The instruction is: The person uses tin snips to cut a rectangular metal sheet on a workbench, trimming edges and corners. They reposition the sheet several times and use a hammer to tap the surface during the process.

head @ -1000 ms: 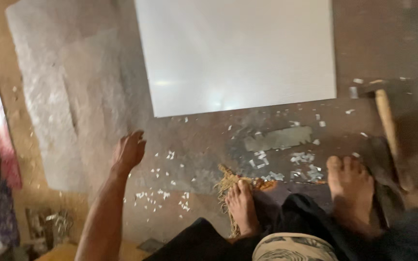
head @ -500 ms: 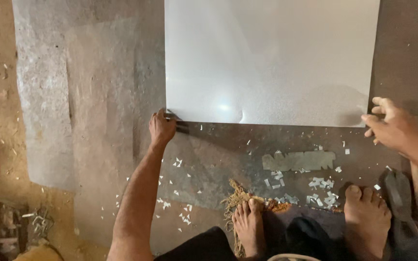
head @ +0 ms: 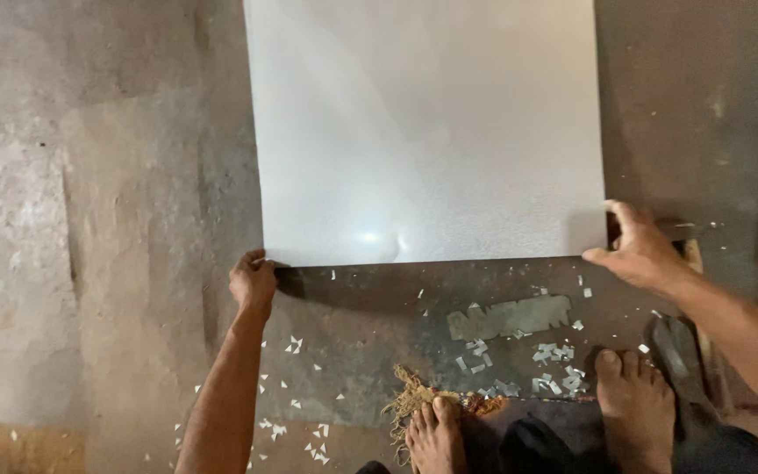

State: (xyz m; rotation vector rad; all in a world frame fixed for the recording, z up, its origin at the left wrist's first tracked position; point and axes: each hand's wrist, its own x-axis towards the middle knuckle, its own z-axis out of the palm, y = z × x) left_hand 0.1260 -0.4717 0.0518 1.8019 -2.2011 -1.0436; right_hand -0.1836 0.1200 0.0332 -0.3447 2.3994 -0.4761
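A large pale metal sheet [head: 423, 123] lies flat on the dark floor in front of me. My left hand [head: 253, 281] grips its near left corner, fingers curled under the edge. My right hand [head: 638, 250] pinches the near right corner between thumb and fingers. Both arms reach forward from the bottom of the view. My bare feet [head: 436, 434] rest on the floor just behind the sheet's near edge.
Small white metal offcuts [head: 296, 421] litter the floor near my feet. A dull grey metal strip [head: 509, 318] lies below the sheet. A hammer with a wooden handle [head: 690, 254] sits by my right hand. A tuft of fibre [head: 410, 395] lies by my left foot.
Both hands have come to the sheet's near corners and taken hold; a second ago the left hand was on the bare floor and the right was out of view.
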